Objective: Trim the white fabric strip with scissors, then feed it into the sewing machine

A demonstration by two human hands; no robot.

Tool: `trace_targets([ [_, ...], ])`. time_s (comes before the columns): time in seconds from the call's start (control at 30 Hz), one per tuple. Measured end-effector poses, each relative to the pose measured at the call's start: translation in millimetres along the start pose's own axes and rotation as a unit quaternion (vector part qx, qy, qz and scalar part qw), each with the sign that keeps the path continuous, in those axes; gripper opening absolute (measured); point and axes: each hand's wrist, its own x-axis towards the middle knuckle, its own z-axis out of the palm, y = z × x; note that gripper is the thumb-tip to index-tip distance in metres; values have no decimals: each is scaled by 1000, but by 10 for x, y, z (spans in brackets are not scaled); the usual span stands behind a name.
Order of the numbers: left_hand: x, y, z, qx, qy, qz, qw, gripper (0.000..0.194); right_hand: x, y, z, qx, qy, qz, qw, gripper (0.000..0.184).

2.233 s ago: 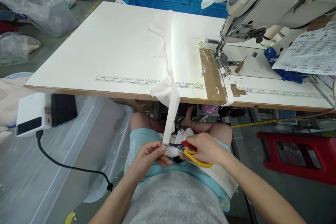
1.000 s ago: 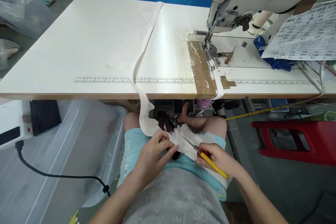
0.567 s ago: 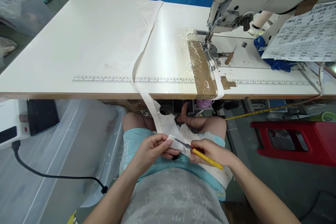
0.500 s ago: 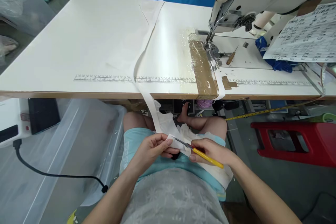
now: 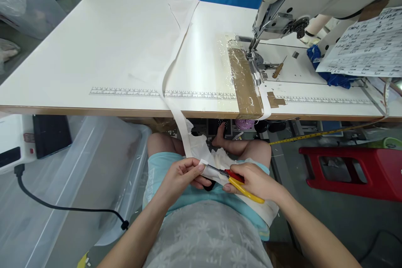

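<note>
Over my lap, my left hand pinches the end of a white fabric piece between thumb and fingers. My right hand grips small scissors with red and yellow handles. Their blades point left and lie at the fabric edge beside my left fingertips. From my lap a long white fabric strip runs up over the table's front edge and across the white tabletop. More white cloth lies bunched across my thighs, partly under my right hand.
A sewing machine stands on the right of the table, with brown tape by its needle and a wooden-handled awl behind. Below left is a clear plastic bin; a red stool is at right. A yellow tape measure hangs under the edge.
The scissors' handles have spread, so the red one now shows beside the yellow. My hands stay in nearly the same place, and the view has shifted slightly.
</note>
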Motion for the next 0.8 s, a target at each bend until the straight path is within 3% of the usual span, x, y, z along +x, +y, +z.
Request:
trace_targets([
  [0.47, -3, -31, 18, -14, -3, -9, 1000, 48, 25, -78, 36, -91, 56, -12, 994, 52],
  [0.7, -1, -75, 66, 3, -7, -7, 1000, 49, 53, -27, 86, 2, 70, 2, 998, 51],
  [0.8, -6, -94, 159, 13, -47, -6, 999, 50, 82, -78, 153, 80, 91, -23, 992, 44],
])
